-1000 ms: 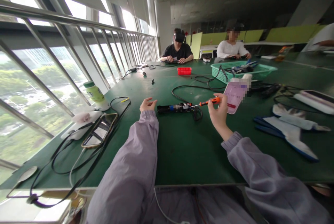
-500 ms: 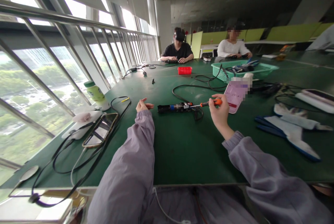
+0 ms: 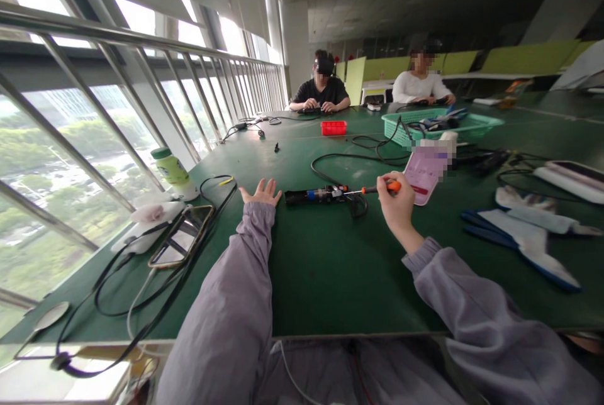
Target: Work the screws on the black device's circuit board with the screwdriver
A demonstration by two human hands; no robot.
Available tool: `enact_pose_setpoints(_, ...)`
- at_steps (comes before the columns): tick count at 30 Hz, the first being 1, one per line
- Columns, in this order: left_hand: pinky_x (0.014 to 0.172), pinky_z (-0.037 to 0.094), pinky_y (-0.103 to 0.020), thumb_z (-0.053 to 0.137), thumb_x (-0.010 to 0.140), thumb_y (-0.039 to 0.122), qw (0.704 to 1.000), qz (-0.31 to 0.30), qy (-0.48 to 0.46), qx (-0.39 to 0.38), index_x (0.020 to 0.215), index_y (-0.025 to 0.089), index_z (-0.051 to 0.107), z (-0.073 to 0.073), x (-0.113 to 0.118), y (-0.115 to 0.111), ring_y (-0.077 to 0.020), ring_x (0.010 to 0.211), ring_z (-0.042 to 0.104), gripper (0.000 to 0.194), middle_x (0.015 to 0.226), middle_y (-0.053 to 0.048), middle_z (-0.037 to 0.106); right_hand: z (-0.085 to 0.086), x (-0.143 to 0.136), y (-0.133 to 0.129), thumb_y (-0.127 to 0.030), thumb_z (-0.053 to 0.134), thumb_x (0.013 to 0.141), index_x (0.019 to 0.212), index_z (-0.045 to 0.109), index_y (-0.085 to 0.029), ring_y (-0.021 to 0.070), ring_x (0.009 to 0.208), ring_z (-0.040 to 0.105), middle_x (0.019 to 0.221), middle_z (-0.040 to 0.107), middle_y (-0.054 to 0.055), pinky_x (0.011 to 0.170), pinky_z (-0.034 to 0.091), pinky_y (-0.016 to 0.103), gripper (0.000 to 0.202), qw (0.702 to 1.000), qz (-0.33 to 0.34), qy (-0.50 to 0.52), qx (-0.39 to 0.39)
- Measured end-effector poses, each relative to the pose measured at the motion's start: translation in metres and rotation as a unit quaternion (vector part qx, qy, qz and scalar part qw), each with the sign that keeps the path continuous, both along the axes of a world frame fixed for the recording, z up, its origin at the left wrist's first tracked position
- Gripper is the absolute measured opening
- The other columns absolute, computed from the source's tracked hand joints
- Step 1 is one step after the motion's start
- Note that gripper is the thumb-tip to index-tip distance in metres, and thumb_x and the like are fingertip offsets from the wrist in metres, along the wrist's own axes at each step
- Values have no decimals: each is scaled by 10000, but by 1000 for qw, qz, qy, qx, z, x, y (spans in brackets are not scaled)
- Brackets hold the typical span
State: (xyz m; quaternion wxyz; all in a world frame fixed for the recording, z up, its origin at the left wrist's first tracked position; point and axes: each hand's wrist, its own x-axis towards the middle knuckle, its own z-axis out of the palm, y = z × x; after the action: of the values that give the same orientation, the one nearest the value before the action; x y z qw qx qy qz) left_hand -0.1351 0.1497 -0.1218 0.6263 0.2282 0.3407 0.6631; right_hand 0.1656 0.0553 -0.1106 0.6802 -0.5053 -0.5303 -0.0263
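My left hand point(image 3: 261, 194) lies on the green table point(image 3: 340, 285) with its fingers spread, just left of a black cylindrical device point(image 3: 311, 195) that has a blue band. It holds nothing. The fingers of my right hand point(image 3: 395, 204) are closed round the handle of an orange and black screwdriver point(image 3: 370, 189). The screwdriver's metal shaft points left and its tip is at the right end of the device. A black cable runs from that end and loops behind it.
Beyond are a red box point(image 3: 333, 128) and a green basket point(image 3: 401, 131) of tools. A pink phone point(image 3: 422, 172) and gloves point(image 3: 533, 235) are on the right. Another phone point(image 3: 182, 238), cables and a green-lidded jar point(image 3: 172, 172) stand left. Two people sit across the table.
My left hand has turned and spread its fingers flat, where before they pointed right and lay closer together. My right hand and the screwdriver have hardly moved.
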Motion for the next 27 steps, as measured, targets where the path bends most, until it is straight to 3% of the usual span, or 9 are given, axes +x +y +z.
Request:
enact_pose_setpoints(4,855,440,-386,118,780,642,998,-60,-6,-12,1197,208,440,1,2,-1,-216,1202,462,683,1310,-151,462,1,-1,0,-216,559,696,975,497,-187,133,692,554,824,561,11,665,458,281,287,1000,6,1,18)
enact_pose_setpoints(8,789,448,-378,33,778,638,991,-125,46,23,1159,195,466,0,1,-3,-234,1216,449,727,1327,-158,449,2,2,1,-285,534,757,832,535,-190,124,590,526,703,553,-10,576,440,268,121,1000,11,4,5)
enact_pose_setpoints(13,757,454,-374,127,801,612,983,-146,80,72,1085,214,508,0,1,-3,-241,1253,401,621,1339,-132,448,4,5,-1,-323,486,809,713,567,-185,129,582,526,634,573,-1,570,422,267,187,1000,8,3,0)
enact_pose_setpoints(15,784,457,-375,149,817,590,986,-138,66,74,1057,218,527,-1,1,-3,-230,1245,411,582,1342,-110,452,5,4,-2,-276,506,781,801,578,-186,133,609,539,674,581,-1,577,424,267,117,1000,12,0,5)
enact_pose_setpoints(19,844,463,-380,208,832,561,997,-61,-22,40,1026,221,542,-2,0,-2,-196,1161,494,515,1274,-90,519,5,3,-2,-195,503,730,971,522,-192,131,655,556,759,562,-8,624,443,277,241,1000,16,2,21)
enact_pose_setpoints(24,823,488,-324,148,855,543,994,26,-104,-10,989,213,529,0,-2,-1,-147,1068,554,522,1227,-83,549,6,3,-3,-261,541,752,743,539,-190,111,551,493,638,530,-24,552,405,257,72,1000,7,-1,12)
enact_pose_setpoints(27,803,497,-319,122,863,517,992,35,-116,-24,988,207,530,1,-1,0,-143,1018,579,527,1194,-90,566,7,2,-4,-255,545,745,789,540,-192,108,568,495,663,528,-25,567,414,255,77,1000,7,0,15)
